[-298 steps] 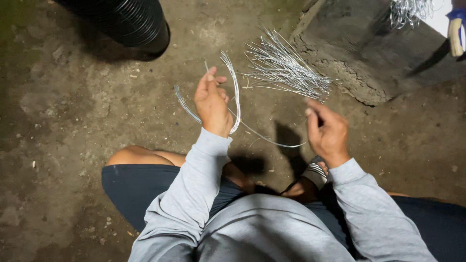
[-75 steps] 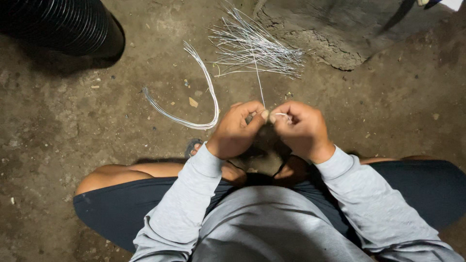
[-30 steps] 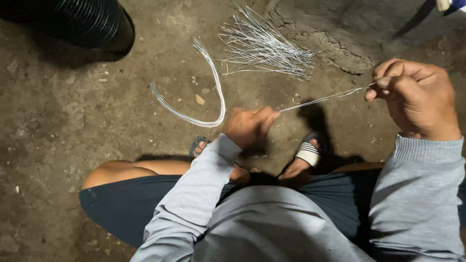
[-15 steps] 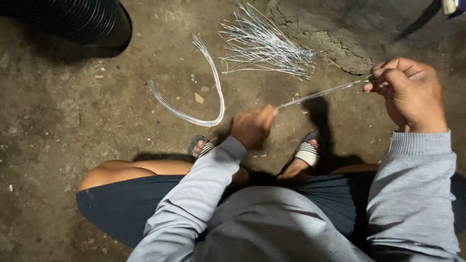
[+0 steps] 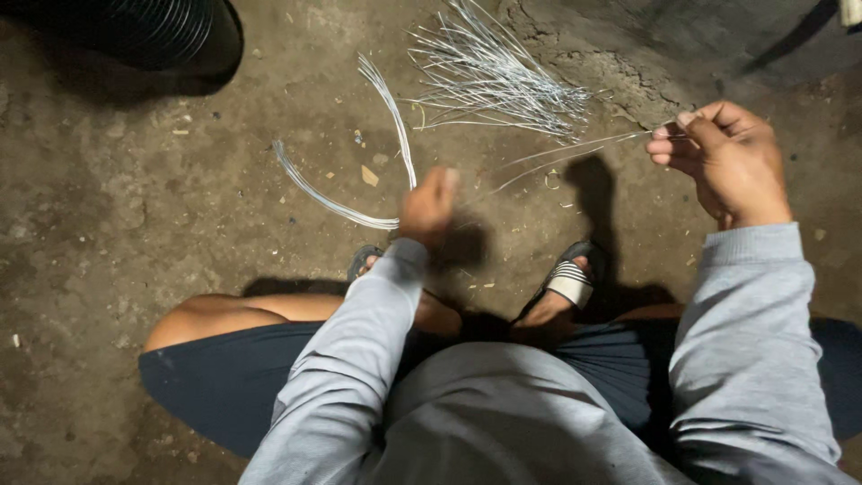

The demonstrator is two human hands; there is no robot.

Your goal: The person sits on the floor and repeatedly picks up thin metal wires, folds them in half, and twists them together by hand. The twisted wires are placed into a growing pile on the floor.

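Head view looks down on a person squatting on a bare concrete floor (image 5: 117,224) in grey sleeves and dark shorts. Right hand (image 5: 723,162) is raised toward the floor's far right side, thumb and fingertips pinched on one end of a few thin silver wire strands (image 5: 575,151). These strands run taut and slightly downward to the left hand (image 5: 429,205), which is blurred but closed in a fist around their other end, above the sandalled feet. A loose bundle of silver wires (image 5: 489,76) lies fanned out on the floor near the far edge, just beyond the stretched strands. A curved bunch of wires (image 5: 359,175) rests beside the left hand. A black ribbed pipe (image 5: 148,31) sits in the far left corner.
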